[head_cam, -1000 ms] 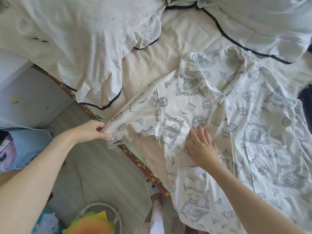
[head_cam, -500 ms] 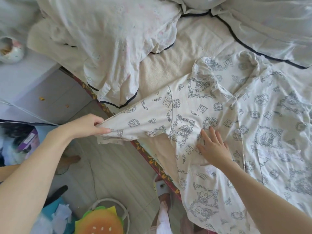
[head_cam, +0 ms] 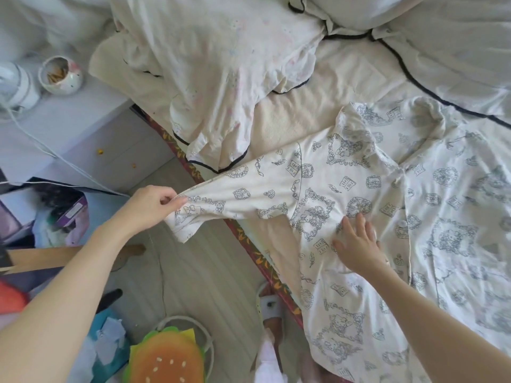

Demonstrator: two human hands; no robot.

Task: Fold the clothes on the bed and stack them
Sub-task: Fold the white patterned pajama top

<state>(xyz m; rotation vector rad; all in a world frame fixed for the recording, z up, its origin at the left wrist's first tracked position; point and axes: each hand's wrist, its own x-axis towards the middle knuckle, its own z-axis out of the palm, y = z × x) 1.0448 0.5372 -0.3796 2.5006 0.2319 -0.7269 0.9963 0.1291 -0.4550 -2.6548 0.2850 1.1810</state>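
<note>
Right now the printed pajama shirt (head_cam: pixel 367 194) is lying spread front-up on the bed (head_cam: pixel 326 87), its collar toward the pillows and its hem hanging over the near edge. You are pulling its sleeve (head_cam: pixel 237 197) out sideways past the edge of the mattress, over the floor. Your left hand (head_cam: pixel 150 207) is pinching the sleeve's cuff end between thumb and curled fingers. Your right hand (head_cam: pixel 356 244) is lying flat on the shirt's chest just beside the button placket, fingers straight and spread, holding nothing and pressing the fabric down. Beyond the sleeve, a white garment with dark piping (head_cam: pixel 221 78) is lying crumpled on the cream sheet, and a second piped piece (head_cam: pixel 448 59) is stretching across the far right. Left of the bed, a lilac nightstand (head_cam: pixel 83 128) is carrying a small speckled cup (head_cam: pixel 60 75). Down on the floor near your feet, a burger-shaped cushion (head_cam: pixel 166 357) is sitting in a round frame.
</note>
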